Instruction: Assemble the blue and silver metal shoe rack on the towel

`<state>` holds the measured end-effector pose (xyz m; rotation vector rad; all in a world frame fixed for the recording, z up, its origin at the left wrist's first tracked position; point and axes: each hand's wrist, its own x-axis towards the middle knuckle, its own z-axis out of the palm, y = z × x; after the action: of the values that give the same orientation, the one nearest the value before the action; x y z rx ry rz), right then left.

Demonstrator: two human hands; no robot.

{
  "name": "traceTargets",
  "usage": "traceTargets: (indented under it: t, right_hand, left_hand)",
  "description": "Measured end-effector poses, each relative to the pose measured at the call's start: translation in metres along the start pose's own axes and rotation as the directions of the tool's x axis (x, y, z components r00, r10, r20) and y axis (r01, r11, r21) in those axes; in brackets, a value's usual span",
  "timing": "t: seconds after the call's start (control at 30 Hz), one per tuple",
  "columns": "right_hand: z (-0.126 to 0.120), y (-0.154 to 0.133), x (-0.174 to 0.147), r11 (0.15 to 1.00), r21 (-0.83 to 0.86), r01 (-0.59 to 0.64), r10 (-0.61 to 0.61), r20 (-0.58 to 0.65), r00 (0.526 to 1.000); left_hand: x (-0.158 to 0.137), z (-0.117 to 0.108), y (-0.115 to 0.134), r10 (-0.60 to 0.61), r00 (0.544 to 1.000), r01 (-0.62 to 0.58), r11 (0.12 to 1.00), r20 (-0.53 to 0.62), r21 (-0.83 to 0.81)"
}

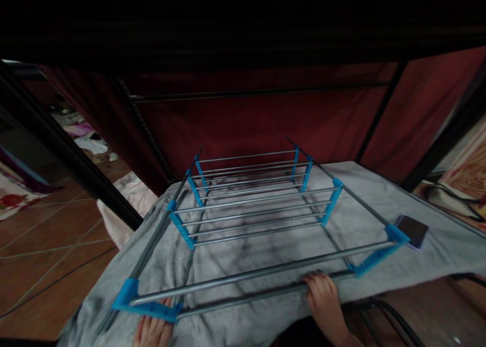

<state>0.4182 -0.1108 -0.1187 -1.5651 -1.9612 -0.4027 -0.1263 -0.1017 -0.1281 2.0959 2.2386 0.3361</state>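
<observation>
A shoe rack of grey metal tubes (261,272) and blue plastic connectors lies on a grey blanket (243,332). The near end piece has a blue connector at each side. My left hand (153,331) is at the near left connector (152,309), fingers curled under and around it; part of them is hidden behind the blue plastic. Wrapped over the lower near tube (266,295), right of its middle, is my right hand (322,300). Farther off, several thin crossbars (258,200) run between the blue side brackets (331,204).
A phone (412,230) lies on the blanket at the right, beside the rack. Behind stand a dark frame and a red cloth (266,119). A striped cloth (129,195) hangs at the left above the tiled floor (56,241). A dark tubular chair part (395,311) shows at the lower right.
</observation>
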Motion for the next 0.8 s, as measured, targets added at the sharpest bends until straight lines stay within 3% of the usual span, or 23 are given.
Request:
traceTargets:
  t: [0.23, 0.37, 0.57, 0.8]
  right_hand:
    - [-0.006, -0.002, 0.006, 0.999, 0.042, -0.01, 0.009, 0.024, 1.0]
    - [-0.004, 0.0, 0.005, 0.998, 0.061, -0.016, 0.015, 0.027, 1.0]
    - [-0.006, -0.002, 0.008, 0.996, 0.08, -0.044, 0.044, 0.003, 0.999]
    - [-0.01, -0.006, 0.012, 0.997, 0.06, -0.045, 0.047, -0.027, 0.999]
  left_hand:
    - [0.004, 0.017, -0.006, 0.073, 0.99, -0.068, 0.997, -0.12, 0.046]
    - [0.006, 0.014, -0.004, 0.089, 0.992, -0.081, 0.993, -0.094, 0.082]
    - [0.009, 0.021, -0.017, 0.221, 0.969, -0.2, 0.963, -0.11, 0.181]
    - [0.013, 0.028, -0.018, 0.189, 0.971, -0.16, 0.969, -0.146, 0.191]
